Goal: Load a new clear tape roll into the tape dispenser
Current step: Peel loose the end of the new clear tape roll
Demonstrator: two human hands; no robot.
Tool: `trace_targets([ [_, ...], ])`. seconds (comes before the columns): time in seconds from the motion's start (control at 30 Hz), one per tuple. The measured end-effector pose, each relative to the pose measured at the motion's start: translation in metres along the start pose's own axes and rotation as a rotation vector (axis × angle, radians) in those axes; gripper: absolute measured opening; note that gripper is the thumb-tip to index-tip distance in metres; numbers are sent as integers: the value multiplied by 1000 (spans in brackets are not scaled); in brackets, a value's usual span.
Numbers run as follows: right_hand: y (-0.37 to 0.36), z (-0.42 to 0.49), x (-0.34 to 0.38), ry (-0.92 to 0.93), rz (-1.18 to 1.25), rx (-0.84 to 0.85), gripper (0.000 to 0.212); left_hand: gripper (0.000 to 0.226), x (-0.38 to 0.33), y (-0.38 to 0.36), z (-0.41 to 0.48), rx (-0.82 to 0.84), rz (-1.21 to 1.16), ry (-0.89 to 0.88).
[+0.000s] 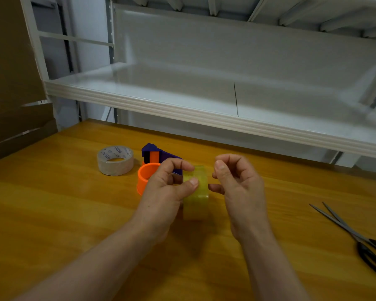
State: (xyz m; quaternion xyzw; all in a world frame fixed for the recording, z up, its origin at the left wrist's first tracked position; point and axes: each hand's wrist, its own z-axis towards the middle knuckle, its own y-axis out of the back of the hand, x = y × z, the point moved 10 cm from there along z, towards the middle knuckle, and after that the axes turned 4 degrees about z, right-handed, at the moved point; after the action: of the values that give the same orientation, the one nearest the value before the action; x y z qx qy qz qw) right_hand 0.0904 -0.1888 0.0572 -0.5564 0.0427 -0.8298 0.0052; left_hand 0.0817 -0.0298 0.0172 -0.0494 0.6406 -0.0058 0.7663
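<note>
Your left hand (165,190) pinches the yellowish clear tape roll (196,205). The thumb presses on its outer band and the fingers curl over the top, so the roll stands on edge just right of your palm. Your right hand (237,187) sits just beside the roll's right edge with its fingers curled and one fingertip reaching toward the tape. You cannot tell whether it grips anything.

Behind your left fingers, partly hidden, the purple and orange plastic tape dispenser (152,153) lies on the yellow wooden table (52,213). Further left, a pale tape roll with a printed core (115,160) lies flat. Black-handled steel scissors (356,235) rest well apart on your right.
</note>
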Motion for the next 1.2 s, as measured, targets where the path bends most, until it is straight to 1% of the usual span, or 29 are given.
trace_targets([
  [0.03, -1, 0, 1, 7, -25, 22, 8, 22, 0, 0, 0, 2, 1, -3],
  [0.1, -4, 0, 2, 29, -121, 64, 19, 21, -1, -2, 0, 0, -7, -13],
  [0.17, -7, 0, 6, 61, -254, 94, 25, 23, -3, -2, -1, -5, 6, -24],
  [0.27, -12, -2, 13, 117, -417, 121, 23, 26, -6, -4, -3, -1, 43, -52],
  [0.37, -14, -3, 18, 156, -491, 127, 15, 23, -8, -3, -4, -3, 91, -79],
  [0.43, -15, -4, 20, 163, -514, 125, 15, 23, -9, -3, -4, 5, 133, -97],
  [0.57, -18, -5, 23, 187, -539, 105, 23, 27, -14, -3, -5, 26, 188, -120],
  [0.67, -19, -7, 24, 214, -569, 86, 23, 32, -15, -3, -5, 27, 207, -125],
  [0.8, -22, -9, 22, 224, -576, 90, 22, 36, -11, -2, -4, 11, 212, -108],
  [1.07, -21, -10, 27, 252, -586, 73, 19, 40, -9, -9, -4, 115, 202, -91],
  [1.2, -22, -11, 29, 281, -601, 71, 21, 41, -8, -9, -3, 110, 171, -67],
])
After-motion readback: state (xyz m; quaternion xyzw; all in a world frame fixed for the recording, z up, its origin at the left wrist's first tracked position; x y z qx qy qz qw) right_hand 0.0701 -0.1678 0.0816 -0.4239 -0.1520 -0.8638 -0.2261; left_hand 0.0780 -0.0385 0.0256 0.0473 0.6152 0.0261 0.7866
